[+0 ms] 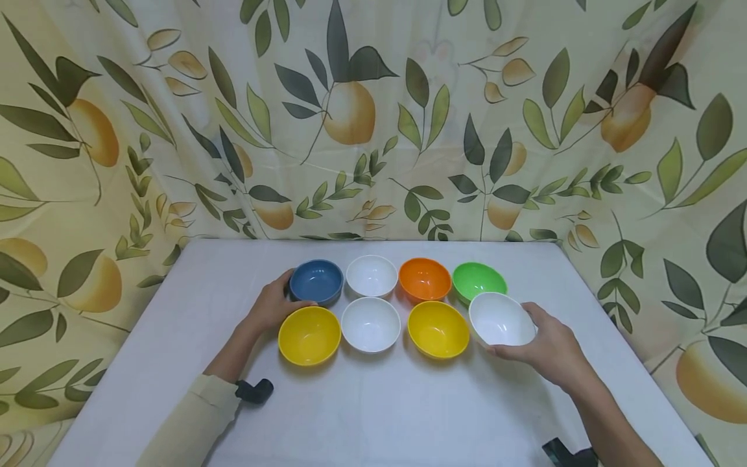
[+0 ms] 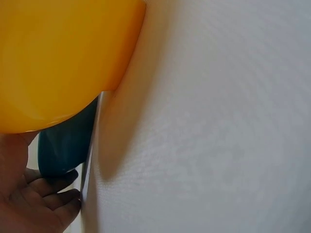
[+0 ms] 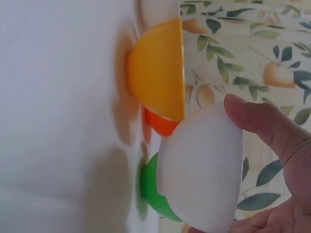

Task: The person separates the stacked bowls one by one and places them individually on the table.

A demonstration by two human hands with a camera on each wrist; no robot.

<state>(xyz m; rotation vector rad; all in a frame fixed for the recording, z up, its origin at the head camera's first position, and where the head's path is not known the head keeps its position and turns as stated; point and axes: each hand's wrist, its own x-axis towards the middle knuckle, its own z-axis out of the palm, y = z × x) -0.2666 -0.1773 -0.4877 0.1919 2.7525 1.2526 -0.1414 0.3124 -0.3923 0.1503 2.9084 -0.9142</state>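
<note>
My left hand (image 1: 274, 305) curves round the left side of a blue bowl (image 1: 316, 279) at the back left. Its thumb lies between that bowl and the yellow bowl (image 1: 309, 337) in front. In the left wrist view, the fingers (image 2: 54, 194) meet the wall of the blue bowl (image 2: 68, 145), and the yellow bowl (image 2: 63, 58) hides part of the thumb. My right hand (image 1: 551, 344) grips a white bowl (image 1: 502, 321) by its rim at the right end of the front row. In the right wrist view, this white bowl (image 3: 204, 170) is tilted and raised off the table.
Behind stand another white bowl (image 1: 371, 275), an orange bowl (image 1: 425, 279) and a green bowl (image 1: 480, 280). The front row also has a white bowl (image 1: 370, 324) and a second yellow bowl (image 1: 438, 329). A white-covered table (image 1: 373, 415) meets a fruit-patterned curtain (image 1: 373, 175).
</note>
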